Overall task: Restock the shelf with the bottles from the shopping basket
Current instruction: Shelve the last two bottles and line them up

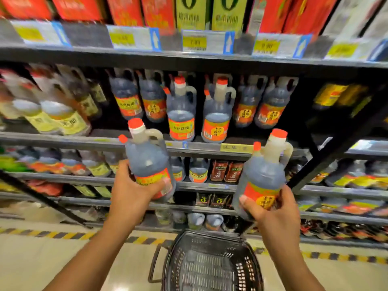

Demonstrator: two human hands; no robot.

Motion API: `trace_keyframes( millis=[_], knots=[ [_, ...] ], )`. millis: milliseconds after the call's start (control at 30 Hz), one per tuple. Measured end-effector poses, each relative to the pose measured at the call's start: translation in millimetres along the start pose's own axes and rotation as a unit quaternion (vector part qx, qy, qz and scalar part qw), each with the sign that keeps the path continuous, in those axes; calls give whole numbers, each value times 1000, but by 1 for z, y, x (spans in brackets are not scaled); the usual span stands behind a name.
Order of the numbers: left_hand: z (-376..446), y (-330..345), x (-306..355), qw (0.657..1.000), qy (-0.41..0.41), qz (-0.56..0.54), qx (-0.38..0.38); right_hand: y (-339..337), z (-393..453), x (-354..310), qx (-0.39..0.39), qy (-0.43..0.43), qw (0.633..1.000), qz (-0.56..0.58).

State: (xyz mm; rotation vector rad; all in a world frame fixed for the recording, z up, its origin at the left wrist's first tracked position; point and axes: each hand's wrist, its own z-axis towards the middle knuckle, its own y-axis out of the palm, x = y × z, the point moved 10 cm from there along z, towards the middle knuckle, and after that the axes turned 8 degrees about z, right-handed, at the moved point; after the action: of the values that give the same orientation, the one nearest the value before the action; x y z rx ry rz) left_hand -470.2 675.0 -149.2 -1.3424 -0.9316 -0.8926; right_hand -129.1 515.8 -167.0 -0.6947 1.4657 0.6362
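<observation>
My left hand [134, 187] grips a dark vinegar bottle [148, 158] with a red cap and a red-and-yellow label, held upright in front of the shelf. My right hand [273, 208] grips a second dark bottle [264, 173] of the same kind, tilted slightly right. Both bottles hang in the air just below the middle shelf [210, 146], where matching bottles [216, 114] stand in rows. The black shopping basket [178, 244] sits on the floor below my hands, and no bottles show inside it.
Red and green boxes [193, 11] fill the top shelf above price tags. Pale-label bottles [60, 116] stand at the left of the middle shelf. Lower shelves hold smaller bottles and brown packets [226, 171]. A yellow-black striped line [63, 235] marks the floor.
</observation>
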Motion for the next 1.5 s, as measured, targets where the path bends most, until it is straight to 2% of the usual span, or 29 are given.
trace_keyframes(
  millis=[133,367,567,767,933,1233,1500],
  knots=[
    [56,-27,23,1000,2,17,11,16,33,-32,2,-16,1000,-23],
    [165,-43,26,998,-47,50,6,26,112,-55,69,7,995,-75],
    [211,-33,27,996,-83,10,9,41,168,-74,104,-8,993,-48],
    [220,-21,26,999,-49,-1,23,53,189,-64,126,-14,992,-25],
    [213,-6,18,999,7,36,-1,63,192,-45,108,-15,993,-50],
    [201,10,18,998,25,59,-11,70,192,-30,65,7,992,-109],
    [202,9,17,994,40,100,-26,64,191,-33,75,-4,985,-154]
  ],
)
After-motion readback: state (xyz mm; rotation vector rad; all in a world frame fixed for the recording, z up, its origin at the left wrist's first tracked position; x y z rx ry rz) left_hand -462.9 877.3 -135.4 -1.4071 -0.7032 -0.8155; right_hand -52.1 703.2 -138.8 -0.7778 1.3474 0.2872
